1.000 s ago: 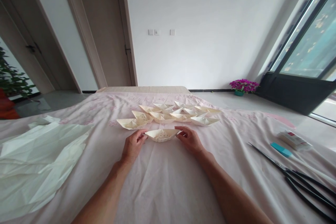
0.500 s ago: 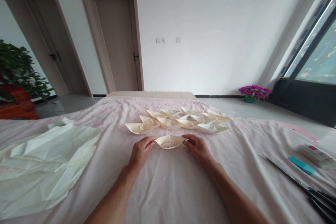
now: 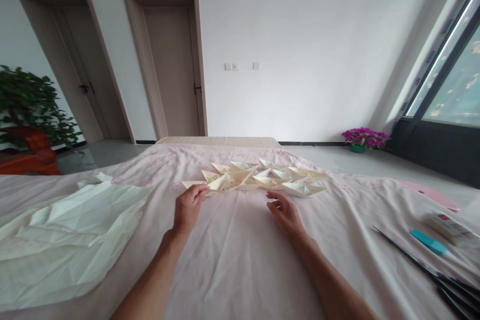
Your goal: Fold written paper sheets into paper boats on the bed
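Observation:
Between the thumb and fingers of my left hand (image 3: 190,206) is the left tip of a folded paper boat (image 3: 230,181) with a speckled side. That boat is tilted and overlaps the front of a group of similar cream and white paper boats (image 3: 270,175). My right hand (image 3: 283,210) is apart from it, fingers curled loosely with a gap to the thumb and nothing between them. It hovers just in front of a whiter paper boat (image 3: 303,189) at the group's right front.
Crumpled pale paper sheets (image 3: 78,235) lie at the left on the pink cloth (image 3: 225,270). At the right are scissors (image 3: 423,265), a light-blue object (image 3: 428,242), a small box (image 3: 448,225) and a pink flat piece (image 3: 427,195).
My right hand has let go of the speckled boat. My left hand has carried it left and forward to the group. The view has tipped up slightly.

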Demonstrator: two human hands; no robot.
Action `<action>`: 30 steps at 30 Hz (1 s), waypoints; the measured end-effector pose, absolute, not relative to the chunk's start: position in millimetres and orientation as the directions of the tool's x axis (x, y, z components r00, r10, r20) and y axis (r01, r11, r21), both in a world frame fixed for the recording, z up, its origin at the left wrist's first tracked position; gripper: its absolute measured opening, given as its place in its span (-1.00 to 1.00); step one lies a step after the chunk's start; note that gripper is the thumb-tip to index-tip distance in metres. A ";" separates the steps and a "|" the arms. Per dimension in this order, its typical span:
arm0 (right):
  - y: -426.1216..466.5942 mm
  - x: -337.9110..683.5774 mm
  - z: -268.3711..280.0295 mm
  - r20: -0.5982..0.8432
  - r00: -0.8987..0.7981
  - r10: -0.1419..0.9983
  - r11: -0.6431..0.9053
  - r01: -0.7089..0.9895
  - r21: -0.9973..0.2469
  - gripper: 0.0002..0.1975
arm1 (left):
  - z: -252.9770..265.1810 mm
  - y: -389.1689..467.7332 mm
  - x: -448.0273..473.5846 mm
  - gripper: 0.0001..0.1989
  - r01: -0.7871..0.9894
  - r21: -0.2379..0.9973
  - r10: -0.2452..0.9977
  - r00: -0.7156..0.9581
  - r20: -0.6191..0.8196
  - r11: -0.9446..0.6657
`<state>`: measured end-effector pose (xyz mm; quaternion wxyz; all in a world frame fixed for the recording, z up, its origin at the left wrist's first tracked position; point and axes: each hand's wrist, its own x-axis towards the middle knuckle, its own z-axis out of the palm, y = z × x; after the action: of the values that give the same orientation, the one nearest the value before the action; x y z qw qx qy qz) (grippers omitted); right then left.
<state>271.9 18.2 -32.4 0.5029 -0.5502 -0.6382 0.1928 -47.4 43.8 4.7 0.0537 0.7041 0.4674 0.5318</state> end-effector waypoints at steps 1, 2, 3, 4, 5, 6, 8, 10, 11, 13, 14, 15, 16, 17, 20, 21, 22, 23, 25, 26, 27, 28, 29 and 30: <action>17.7 271.9 -32.1 0.432 0.103 0.896 0.322 0.517 -0.793 -0.63 | 14.4 49.4 -58.1 -0.82 0.638 0.556 0.704 -0.030 0.710 -0.533; 17.2 271.6 -31.7 0.432 0.091 0.897 0.325 0.529 -0.784 -0.65 | 24.0 56.4 -70.3 -0.82 0.671 0.541 0.701 -0.044 0.712 -0.507; 16.8 271.2 -31.3 0.433 0.077 0.898 0.327 0.541 -0.775 -0.67 | 33.1 64.5 -83.7 -0.81 0.687 0.545 0.706 -0.066 0.705 -0.480; 16.5 270.6 -30.8 0.434 0.067 0.899 0.329 0.551 -0.767 -0.68 | 41.3 73.5 -97.9 -0.80 0.693 0.562 0.721 -0.088 0.687 -0.452; 16.5 270.0 -30.4 0.432 0.055 0.900 0.330 0.560 -0.760 -0.69 | 48.5 82.9 -112.4 -0.80 0.693 0.586 0.732 -0.124 0.670 -0.420; 16.7 269.4 -30.1 0.429 0.043 0.902 0.331 0.569 -0.753 -0.70 | 54.6 92.5 -126.7 -0.80 0.687 0.617 0.747 -0.163 0.645 -0.383; 17.7 268.7 -29.8 0.426 0.022 0.904 0.334 0.584 -0.740 -0.72 | 63.1 110.9 -152.4 -0.79 0.672 0.664 0.768 -0.218 0.602 -0.329; 19.1 268.6 -30.1 0.426 -0.003 0.905 0.342 0.600 -0.723 -0.73 | 66.8 127.6 -172.1 -0.79 0.671 0.678 0.777 -0.240 0.582 -0.300; 19.8 268.7 -30.5 0.427 -0.012 0.904 0.346 0.607 -0.715 -0.73 | 66.8 135.3 -179.3 -0.80 0.673 0.681 0.785 -0.241 0.571 -0.289; 21.0 269.3 -31.8 0.430 -0.024 0.903 0.354 0.609 -0.710 -0.74 | 63.9 149.4 -188.8 -0.82 0.671 0.688 0.807 -0.229 0.545 -0.275; 21.5 269.7 -32.7 0.430 -0.027 0.902 0.356 0.608 -0.710 -0.74 | 61.2 155.9 -191.5 -0.82 0.668 0.693 0.818 -0.219 0.532 -0.272; 22.0 270.2 -33.7 0.430 -0.028 0.902 0.357 0.608 -0.709 -0.74 | 58.0 162.0 -193.3 -0.82 0.662 0.698 0.827 -0.210 0.522 -0.273; 22.4 270.7 -34.7 0.428 -0.030 0.903 0.355 0.610 -0.708 -0.73 | 54.5 167.8 -194.4 -0.82 0.654 0.705 0.834 -0.202 0.513 -0.275; 22.9 271.1 -35.7 0.424 -0.029 0.905 0.351 0.615 -0.706 -0.73 | 50.8 173.1 -195.1 -0.82 0.643 0.713 0.840 -0.196 0.506 -0.279; 24.6 271.6 -38.1 0.410 -0.024 0.912 0.331 0.634 -0.699 -0.72 | 39.9 186.6 -196.4 -0.83 0.603 0.743 0.851 -0.191 0.489 -0.292; 25.2 271.6 -38.6 0.407 -0.025 0.913 0.328 0.639 -0.696 -0.72 | 36.3 190.3 -196.7 -0.83 0.589 0.753 0.857 -0.187 0.481 -0.294; 25.8 271.5 -38.8 0.407 -0.026 0.913 0.326 0.644 -0.692 -0.72 | 32.8 193.7 -197.1 -0.82 0.576 0.763 0.864 -0.181 0.470 -0.295; 26.4 271.4 -39.0 0.407 -0.028 0.913 0.326 0.649 -0.687 -0.73 | 29.3 196.7 -197.3 -0.82 0.564 0.772 0.872 -0.173 0.458 -0.293; 27.2 271.3 -38.9 0.408 -0.033 0.913 0.325 0.663 -0.675 -0.74 | 22.1 202.1 -197.7 -0.83 0.548 0.787 0.889 -0.158 0.429 -0.283; 27.4 271.2 -38.7 0.408 -0.033 0.913 0.323 0.670 -0.668 -0.74 | 18.4 204.6 -197.8 -0.84 0.541 0.794 0.897 -0.152 0.415 -0.276; 27.6 271.2 -38.5 0.407 -0.034 0.913 0.320 0.678 -0.661 -0.74 | 14.7 206.9 -197.8 -0.84 0.536 0.800 0.903 -0.149 0.402 -0.268; 27.8 271.1 -38.3 0.406 -0.037 0.913 0.318 0.687 -0.654 -0.75 | 11.1 209.0 -197.9 -0.84 0.531 0.806 0.909 -0.145 0.391 -0.261; 27.9 271.1 -38.0 0.403 -0.040 0.914 0.315 0.695 -0.646 -0.75 | 7.6 211.0 -198.0 -0.84 0.527 0.811 0.914 -0.143 0.380 -0.255; 27.9 271.0 -37.7 0.399 -0.042 0.916 0.310 0.703 -0.640 -0.75 | 4.4 212.9 -198.2 -0.83 0.523 0.815 0.919 -0.139 0.369 -0.249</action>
<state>271.0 27.9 -37.7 0.3910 -0.5712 -0.7087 0.1360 -198.2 212.9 4.4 0.2037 0.6237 0.5781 0.4851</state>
